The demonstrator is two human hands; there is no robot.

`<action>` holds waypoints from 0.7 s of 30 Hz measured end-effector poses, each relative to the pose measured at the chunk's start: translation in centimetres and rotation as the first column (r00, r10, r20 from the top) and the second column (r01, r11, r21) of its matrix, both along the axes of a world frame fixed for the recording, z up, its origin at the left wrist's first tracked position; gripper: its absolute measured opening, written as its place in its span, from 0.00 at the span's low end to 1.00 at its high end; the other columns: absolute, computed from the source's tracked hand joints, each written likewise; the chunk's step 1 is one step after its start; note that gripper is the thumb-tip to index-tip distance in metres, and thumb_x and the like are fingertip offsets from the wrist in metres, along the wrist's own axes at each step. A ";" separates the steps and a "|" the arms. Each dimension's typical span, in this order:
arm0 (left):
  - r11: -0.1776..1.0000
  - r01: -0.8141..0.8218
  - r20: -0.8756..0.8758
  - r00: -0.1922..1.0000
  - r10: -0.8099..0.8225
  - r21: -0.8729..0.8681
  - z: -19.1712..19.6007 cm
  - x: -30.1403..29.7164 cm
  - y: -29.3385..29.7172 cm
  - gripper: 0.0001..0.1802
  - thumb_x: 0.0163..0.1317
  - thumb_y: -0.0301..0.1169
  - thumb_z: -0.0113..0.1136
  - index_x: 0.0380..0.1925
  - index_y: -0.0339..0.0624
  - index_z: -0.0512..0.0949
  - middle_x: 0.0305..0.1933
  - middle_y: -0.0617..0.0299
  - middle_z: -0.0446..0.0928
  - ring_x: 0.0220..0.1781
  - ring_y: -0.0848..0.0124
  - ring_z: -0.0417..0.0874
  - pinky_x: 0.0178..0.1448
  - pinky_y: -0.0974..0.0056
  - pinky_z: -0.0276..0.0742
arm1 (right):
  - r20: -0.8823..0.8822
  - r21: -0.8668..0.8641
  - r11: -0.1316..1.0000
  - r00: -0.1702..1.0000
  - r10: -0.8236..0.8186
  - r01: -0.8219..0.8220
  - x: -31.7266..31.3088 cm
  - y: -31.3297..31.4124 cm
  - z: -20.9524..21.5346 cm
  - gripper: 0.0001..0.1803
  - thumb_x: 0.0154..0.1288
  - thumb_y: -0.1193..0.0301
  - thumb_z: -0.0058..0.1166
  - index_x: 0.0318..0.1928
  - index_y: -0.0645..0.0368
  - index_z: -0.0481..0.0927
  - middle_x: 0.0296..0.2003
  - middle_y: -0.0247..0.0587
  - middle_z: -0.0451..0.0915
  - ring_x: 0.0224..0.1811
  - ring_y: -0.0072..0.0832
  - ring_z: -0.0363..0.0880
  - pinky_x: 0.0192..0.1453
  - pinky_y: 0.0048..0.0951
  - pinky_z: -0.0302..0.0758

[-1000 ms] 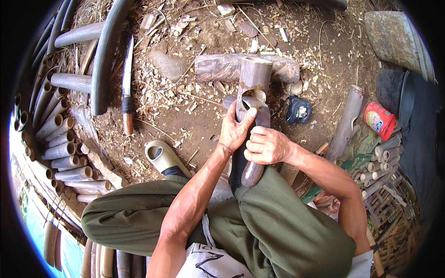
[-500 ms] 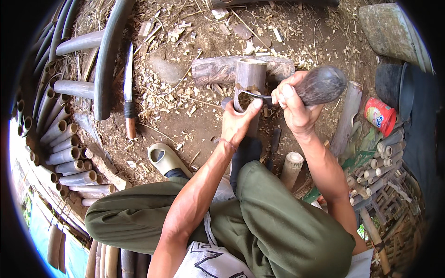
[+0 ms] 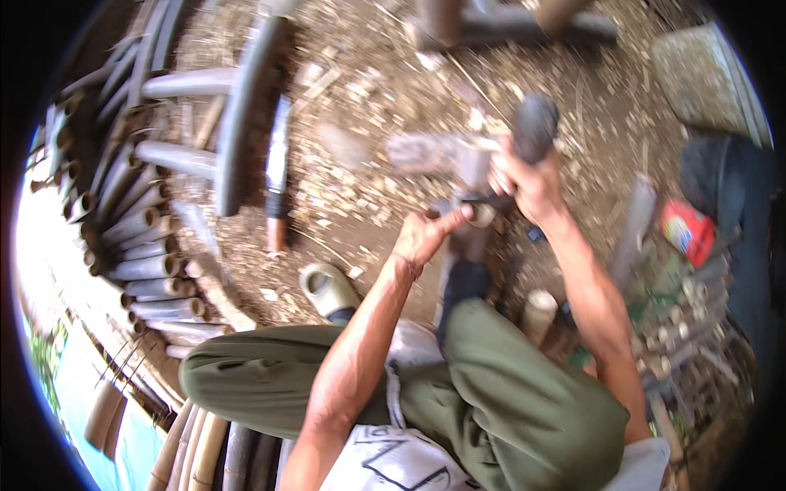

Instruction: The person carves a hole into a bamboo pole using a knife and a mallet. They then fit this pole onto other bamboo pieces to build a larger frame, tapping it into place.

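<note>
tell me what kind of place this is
Likely an outdoor bamboo workshop: cut bamboo tubes stacked at the left, a dirt floor strewn with chips, and a knife lying on it.

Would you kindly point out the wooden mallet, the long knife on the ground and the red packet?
wooden mallet (image 3: 534, 127), head view, on its dark rounded head above the right hand.
long knife (image 3: 277, 159), head view, middle of the blade.
red packet (image 3: 686, 231), head view, centre of its red face.

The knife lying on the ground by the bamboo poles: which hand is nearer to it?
Left. The left hand is to the right of the knife, apart from it; the right hand, gripping a dark mallet, is farther right.
</note>
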State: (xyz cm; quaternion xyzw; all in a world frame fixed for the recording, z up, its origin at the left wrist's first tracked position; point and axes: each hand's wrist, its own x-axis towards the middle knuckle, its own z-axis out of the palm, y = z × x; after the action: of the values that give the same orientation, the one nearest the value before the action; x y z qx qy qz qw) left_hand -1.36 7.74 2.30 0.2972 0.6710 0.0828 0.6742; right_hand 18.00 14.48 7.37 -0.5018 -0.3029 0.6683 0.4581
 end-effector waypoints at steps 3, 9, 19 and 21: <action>0.954 0.028 -0.111 0.994 0.006 0.297 2.9 -7.5 5.8 0.29 0.56 0.45 0.67 0.49 0.31 0.82 0.38 0.52 0.85 0.42 0.69 0.82 0.49 0.65 0.75 | -0.417 0.033 0.996 0.907 -0.061 0.082 2.3 -1.5 2.6 0.06 0.62 0.79 0.54 0.39 0.60 0.73 0.22 0.34 0.71 0.18 0.21 0.69 0.22 0.27 0.70; 0.741 0.538 -0.907 0.345 0.241 0.401 2.9 -24.5 17.0 0.47 0.51 0.48 0.71 0.64 0.34 0.62 0.60 0.42 0.72 0.65 0.50 0.71 0.72 0.50 0.61 | 0.904 0.333 0.916 0.351 -0.243 -0.224 13.6 -0.8 1.7 0.23 0.60 0.79 0.55 0.57 0.65 0.71 0.43 0.46 0.78 0.43 0.40 0.78 0.52 0.38 0.74; 0.764 0.574 -0.834 0.545 -0.090 0.293 3.1 -27.2 20.4 0.44 0.47 0.53 0.66 0.55 0.28 0.66 0.52 0.34 0.78 0.55 0.45 0.81 0.59 0.50 0.76 | 1.000 0.017 0.958 0.012 -0.014 -0.287 17.8 -4.7 -6.8 0.42 0.57 0.84 0.54 0.72 0.56 0.57 0.63 0.55 0.63 0.66 0.54 0.63 0.70 0.46 0.63; 0.776 0.512 -0.762 0.644 -0.064 0.368 6.8 -24.1 20.1 0.45 0.47 0.54 0.65 0.55 0.27 0.66 0.52 0.33 0.77 0.54 0.43 0.80 0.59 0.50 0.76 | 0.990 0.142 0.950 0.023 -0.142 -0.279 15.7 -5.3 -3.9 0.42 0.57 0.84 0.56 0.72 0.56 0.58 0.65 0.55 0.62 0.67 0.52 0.64 0.70 0.45 0.65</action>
State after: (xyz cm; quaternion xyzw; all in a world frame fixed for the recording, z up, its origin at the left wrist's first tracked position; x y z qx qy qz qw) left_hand -25.51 27.86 9.10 0.5953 0.7637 0.0374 0.2471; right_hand 33.74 9.20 3.49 -0.7329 -0.6564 0.0940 0.1519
